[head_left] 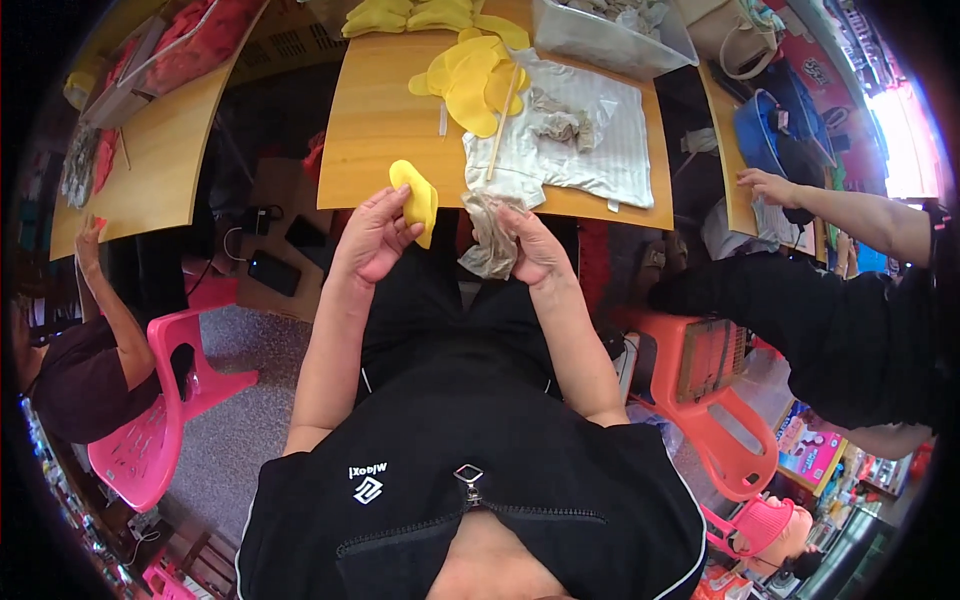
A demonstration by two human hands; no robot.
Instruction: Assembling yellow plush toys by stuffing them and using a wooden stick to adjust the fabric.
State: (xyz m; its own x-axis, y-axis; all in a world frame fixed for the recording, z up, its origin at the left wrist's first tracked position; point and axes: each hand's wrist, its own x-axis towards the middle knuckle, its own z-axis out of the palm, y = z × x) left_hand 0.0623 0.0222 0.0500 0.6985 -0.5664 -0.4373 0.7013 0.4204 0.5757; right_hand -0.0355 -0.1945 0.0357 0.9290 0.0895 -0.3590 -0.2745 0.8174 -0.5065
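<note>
My left hand pinches a yellow, rounded fabric piece between thumb and fingers, just off the table's near edge. In my right hand is a wad of crumpled grey-beige cloth, hanging down in front of my lap. The two hands are apart, and the yellow piece does not touch the wad. Past them on the table, a pile of similar yellow pieces lies beside a white striped cloth. A thin wooden stick rests across that cloth's left part, and more crumpled grey-beige cloth lies on it.
The wooden table is in front of me. At its far side are stacked yellow pieces and a clear plastic bin. People sit at tables on both sides, near a pink chair and an orange-red chair.
</note>
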